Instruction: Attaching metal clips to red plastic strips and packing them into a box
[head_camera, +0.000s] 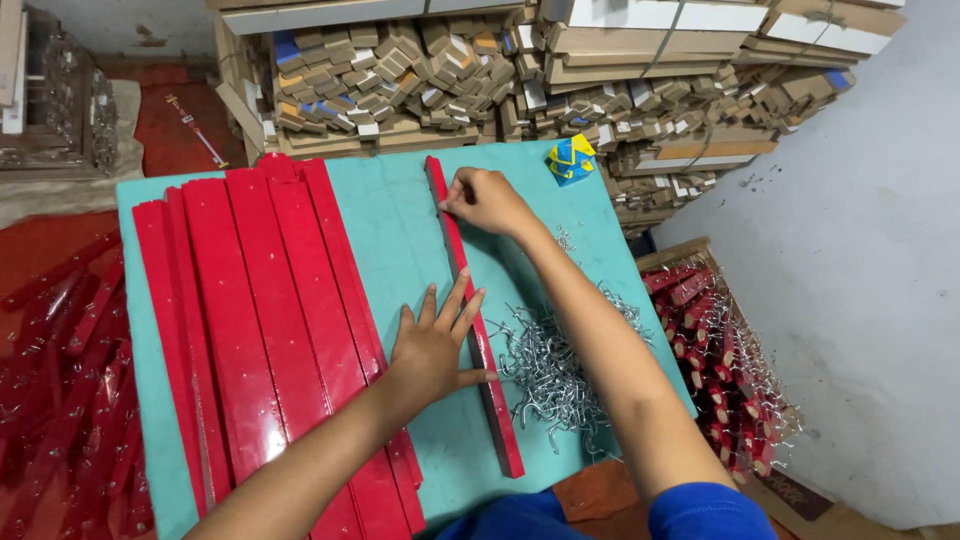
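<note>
Left hand (432, 345) flat, fingers spread, steadies the long red wooden strip (470, 300); right hand (487, 202) pinches its far end. Risk: strip skids on the teal tabletop (400, 230) into the loose pile of silver metal hooks (555, 365).

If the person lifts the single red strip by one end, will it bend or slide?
The red strip lies straight and thin, so it is probably stiff and light. Its glossy wrap may slip on the teal board. The left hand and right hand press it flat.
</note>
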